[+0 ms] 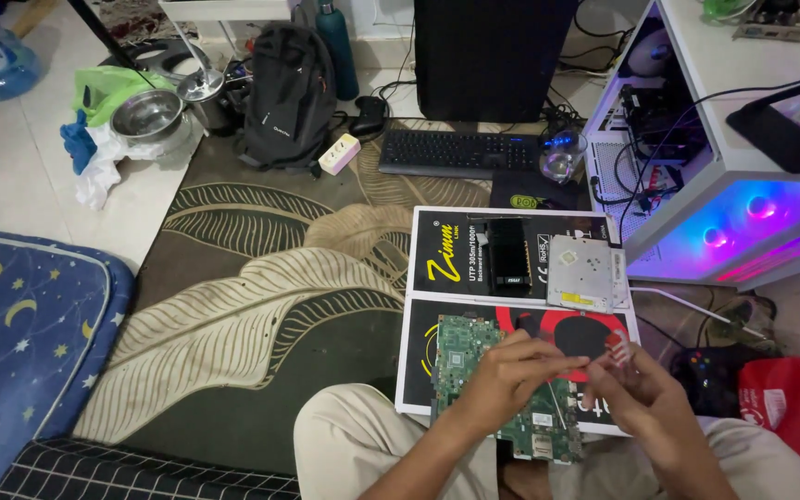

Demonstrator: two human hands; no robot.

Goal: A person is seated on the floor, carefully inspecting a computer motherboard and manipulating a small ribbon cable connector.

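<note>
The green rectangular circuit board (474,370) lies on the black printed cardboard box (418,366), at 12 o'clock beneath the left hand (509,372), closed on a thin stylus-like tool, and the right hand (636,387), pinching a small red-and-white piece (615,344).

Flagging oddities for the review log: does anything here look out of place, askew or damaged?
Yes. A bare green circuit board lies on a flat cardboard box on the rug, partly over the person's lap, beneath the left hand and right hand. A silver drive sits loose on a second box. Nothing looks spilled or broken.
</note>
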